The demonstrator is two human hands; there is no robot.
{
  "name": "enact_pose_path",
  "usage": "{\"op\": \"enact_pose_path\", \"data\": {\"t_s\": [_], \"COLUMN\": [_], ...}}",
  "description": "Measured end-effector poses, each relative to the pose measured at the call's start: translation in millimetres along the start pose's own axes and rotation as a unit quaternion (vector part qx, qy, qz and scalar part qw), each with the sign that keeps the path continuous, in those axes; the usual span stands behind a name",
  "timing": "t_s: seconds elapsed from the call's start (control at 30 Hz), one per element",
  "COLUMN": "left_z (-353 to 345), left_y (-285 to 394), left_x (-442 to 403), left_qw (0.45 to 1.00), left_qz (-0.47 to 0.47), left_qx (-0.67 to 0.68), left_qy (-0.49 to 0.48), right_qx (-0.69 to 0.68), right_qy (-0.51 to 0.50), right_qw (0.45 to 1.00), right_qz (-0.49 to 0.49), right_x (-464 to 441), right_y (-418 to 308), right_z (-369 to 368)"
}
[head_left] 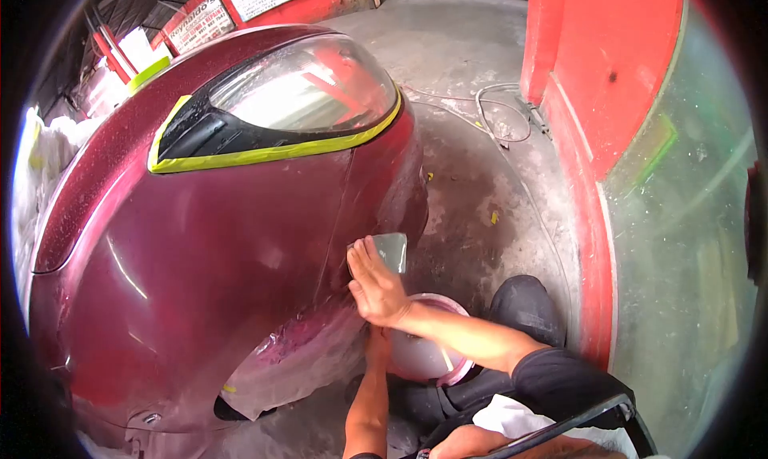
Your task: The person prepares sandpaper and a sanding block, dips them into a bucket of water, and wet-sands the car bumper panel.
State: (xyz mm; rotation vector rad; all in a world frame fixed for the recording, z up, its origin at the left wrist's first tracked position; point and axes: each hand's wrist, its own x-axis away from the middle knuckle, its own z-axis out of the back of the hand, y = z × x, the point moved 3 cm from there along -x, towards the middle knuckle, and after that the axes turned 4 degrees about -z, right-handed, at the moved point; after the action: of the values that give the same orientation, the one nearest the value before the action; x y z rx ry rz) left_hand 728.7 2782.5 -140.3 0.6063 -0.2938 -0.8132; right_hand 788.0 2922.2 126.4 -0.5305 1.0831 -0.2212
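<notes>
In the head view, the dull maroon front of a car fills the left side. My right hand lies near the bumper's edge, fingers extended together over a grey sheet of sandpaper that sticks out beyond them. Below it, my left hand is mostly hidden behind the right wrist, beside the wheel arch and a bucket; its fingers do not show. The pink-rimmed bucket holds cloudy liquid. Yellow-green masking tape runs around the headlight.
Translucent plastic sheeting covers the wheel. A thin hose loops across the stained concrete floor. To the right stand a red panel and a greenish glass-like surface. My knee is beside the bucket.
</notes>
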Motion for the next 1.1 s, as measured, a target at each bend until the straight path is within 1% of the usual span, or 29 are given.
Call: {"op": "enact_pose_path", "data": {"t_s": [0.03, 0.07, 0.1, 0.13, 0.17, 0.2, 0.27, 0.3, 0.33, 0.4, 0.43, 0.47, 0.5, 0.53, 0.57, 0.6, 0.63, 0.67, 0.7, 0.73, 0.77, 0.8, 0.87, 0.9, 0.93, 1.0, 1.03, 1.07, 1.1], "left_z": [-11, -12, -13, -13, -4, -4, -13, -9, -3, 2, 0, -2, -2, 0, 2, 9, 14, 13, 14, 18, 21, 17, 10, 12, 15, 12, 11, 8, -3], "left_y": [-14, -16, -16, -17, -4, -7, -17, -11, -4, 1, -1, -3, -6, -6, -4, -1, 4, 9, 12, 15, 15, 10, 5, 5, 8, 8, 3, -1, -8], "left_x": [1, 2, 3, 10, 13, 13, 5, 2, 8, 4, 5, 12, 17, 13, 10, 8, 6, 12, 12, 9, 11, 12, 12, 10, 9, 17, 10, 6, 11], "left_qw": [0.998, 0.998, 0.996, 0.994, 0.995, 0.995, 0.997, 0.997, 0.996, 0.994, 0.996, 0.996, 0.995, 0.995, 0.996, 0.995, 0.994, 0.991, 0.99, 0.992, 0.992, 0.992, 0.994, 0.993, 0.993, 0.993, 0.992, 0.99, 0.989], "left_qz": [0.016, 0.017, 0.043, 0.072, 0.074, 0.077, 0.063, 0.063, 0.077, 0.095, 0.078, 0.066, 0.082, 0.076, 0.071, 0.087, 0.1, 0.116, 0.13, 0.122, 0.112, 0.12, 0.074, 0.083, 0.085, 0.091, 0.104, 0.121, 0.126], "left_qx": [-0.061, -0.061, -0.073, -0.086, -0.067, -0.064, -0.053, -0.05, -0.05, -0.046, -0.052, -0.059, -0.055, -0.057, -0.058, -0.055, -0.042, -0.023, -0.013, -0.03, -0.049, -0.042, -0.063, -0.058, -0.064, -0.07, -0.065, -0.058, -0.059], "left_qy": [-0.001, -0.003, 0.0, 0.002, 0.003, 0.004, -0.007, -0.004, -0.016, -0.022, 0.0, 0.019, 0.02, 0.005, -0.008, 0.002, -0.024, -0.054, -0.048, -0.029, -0.012, -0.006, 0.046, 0.053, 0.045, 0.029, -0.006, -0.042, -0.044], "right_qx": [0.058, 0.114, 0.059, -0.026, -0.018, -0.01, 0.13, 0.009, 0.028, 0.148, 0.086, 0.081, 0.037, -0.008, 0.023, 0.053, 0.02, 0.011, 0.072, 0.129, 0.152, 0.183, 0.157, 0.16, 0.152, 0.102, 0.111, 0.107, 0.159], "right_qy": [0.009, 0.017, 0.108, 0.13, 0.139, 0.15, 0.036, 0.014, 0.002, 0.009, 0.077, 0.066, 0.111, 0.153, 0.101, 0.054, 0.001, -0.016, -0.048, -0.075, -0.095, -0.128, -0.146, -0.146, -0.152, -0.146, -0.152, -0.151, -0.17], "right_qw": [0.998, 0.993, 0.99, 0.969, 0.965, 0.962, 0.982, 0.999, 0.999, 0.986, 0.993, 0.994, 0.986, 0.967, 0.985, 0.995, 1.0, 1.0, 0.985, 0.948, 0.92, 0.879, 0.848, 0.854, 0.851, 0.898, 0.897, 0.896, 0.87], "right_qz": [0.016, 0.03, -0.065, -0.207, -0.22, -0.229, -0.134, -0.031, 0.036, 0.074, -0.027, -0.028, -0.118, -0.204, -0.138, -0.07, 0.02, 0.023, 0.152, 0.281, 0.347, 0.421, 0.485, 0.474, 0.478, 0.402, 0.399, 0.403, 0.434], "right_x": [-9, -32, -61, -93, -89, -87, -34, 1, 3, -26, -60, -74, -83, -86, -66, -29, 8, 14, 9, 2, -4, -9, -36, -29, -24, -20, -20, -21, -16], "right_y": [20, 43, 69, 74, 70, 64, 17, 1, 8, 53, 71, 65, 59, 54, 39, 21, 9, 24, 44, 65, 85, 110, 109, 108, 90, 42, 38, 55, 81], "right_z": [10, 19, 27, 45, 40, 33, 7, -2, 5, 15, 27, 28, 30, 25, 11, -4, -14, -12, -3, 3, 8, 13, 34, 25, 14, 5, 8, 10, 13]}}
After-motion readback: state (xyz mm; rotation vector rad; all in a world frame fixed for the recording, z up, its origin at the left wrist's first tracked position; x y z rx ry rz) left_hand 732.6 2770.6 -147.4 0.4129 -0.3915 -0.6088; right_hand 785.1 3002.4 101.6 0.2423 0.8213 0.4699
